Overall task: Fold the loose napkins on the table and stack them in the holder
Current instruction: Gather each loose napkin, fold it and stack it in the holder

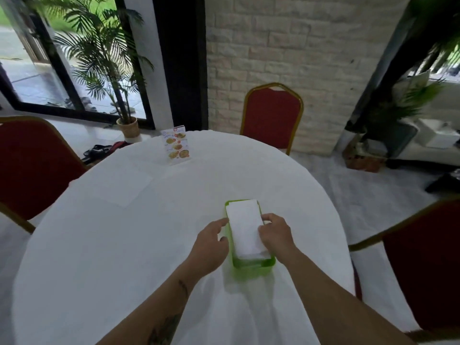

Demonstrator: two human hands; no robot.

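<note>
Step in hand, by the look of it: seating a folded napkin (245,227) on the stack in the green holder (254,263) – near edge of the counter (99,257), just in front of the person.

Right hand (275,234) at the napkin's right edge, fingers (267,217) curled, thumb and forefinger apparently pinching that edge. Left hand (211,241) just beside the holder's left wall, fingers (222,221) loosely bent, tips near or touching the rim – cannot tell which; nothing gripped.

Napkin sits slightly skewed in the holder, near end riding over the front-right rim, far end w/in the back wall.

Next move, as a guess: square the napkin w/ the walls, press flat, let go, then reach left and fwd for the loose napkins (124,188) lying flat and unfolded on the counter, well apart from the holder. White on white cloth, so edges faint; count unclear, prob. more than one sheet. Picking up calls for a light pinch at a corner so the tablecloth stays put.

Further back, a menu stand (176,145) upright near the far-left edge: food photos, some print at top, too small to read. No brand or label legible on holder or napkins.
</note>
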